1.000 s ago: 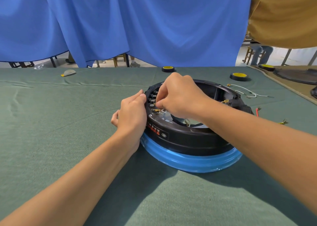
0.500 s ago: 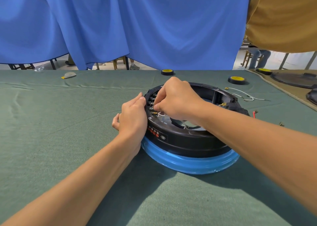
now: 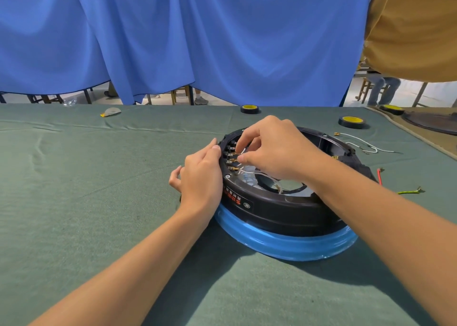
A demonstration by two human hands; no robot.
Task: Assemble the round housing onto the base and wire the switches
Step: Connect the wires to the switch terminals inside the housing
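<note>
A black round housing (image 3: pixel 279 210) sits on a blue-wrapped base (image 3: pixel 291 245) on the green table cloth. A row of switch terminals (image 3: pixel 230 156) lines its inner left wall, with thin white wires (image 3: pixel 249 170) running from them toward the centre hole. My left hand (image 3: pixel 201 177) presses against the housing's outer left wall, fingers lying along the rim. Over the terminals, my right hand (image 3: pixel 274 150) pinches a white wire's brass connector (image 3: pixel 239 155) between thumb and fingers.
Loose white wires (image 3: pixel 361 145), a red wire (image 3: pixel 379 176) and a green-yellow wire (image 3: pixel 409 191) lie right of the housing. Two yellow-cored tape rolls (image 3: pixel 250 108) (image 3: pixel 351 121) stand at the back. A blue curtain hangs behind the table; a person in a mustard shirt (image 3: pixel 415 29) stands far right.
My right hand has shifted slightly along the terminal row and now pinches a connector a little higher up. My left hand stays against the housing wall.
</note>
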